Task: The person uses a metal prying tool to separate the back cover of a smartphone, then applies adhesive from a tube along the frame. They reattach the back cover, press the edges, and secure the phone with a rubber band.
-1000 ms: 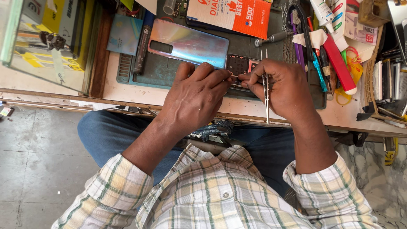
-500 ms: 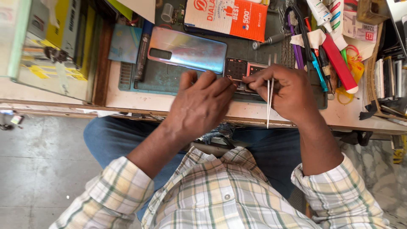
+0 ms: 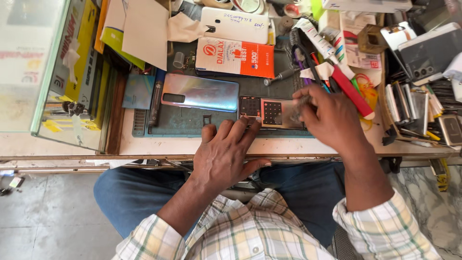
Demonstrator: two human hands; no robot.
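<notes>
— What's under the hands there, middle of the frame?

— An opened phone body with dark perforated shielding and a reddish edge [image 3: 272, 112], lying flat on the dark green work mat [image 3: 183, 123], just right of centre.

— And the left hand?

— The left hand [image 3: 226, 156] lies palm down at the table's near edge, fingers spread and loose, gripping nothing. The fingertips [image 3: 256, 121] press on the phone body's lower left corner.

— The right one?

— The right hand [image 3: 332, 120] is over the phone body's right end, fingers curled together. It's blurred there, so I cannot tell what it pinches, if anything.

— What's beside it?

— Touching its left end lies a glossy iridescent blue-pink back cover [image 3: 199, 93], flat on the same mat. Above, toward the top centre, a red and white printed card packet [image 3: 235, 57], and above that a white phone back [image 3: 235, 25]. A metal screwdriver [image 3: 280, 75] lies just right of the packet.

— And the right side?

— A red marker-like stick [image 3: 353, 92] near the right hand, then a heap of small parts and batteries [image 3: 414, 108] at the right edge. At the upper left stands a glass display case [image 3: 45, 72].
</notes>
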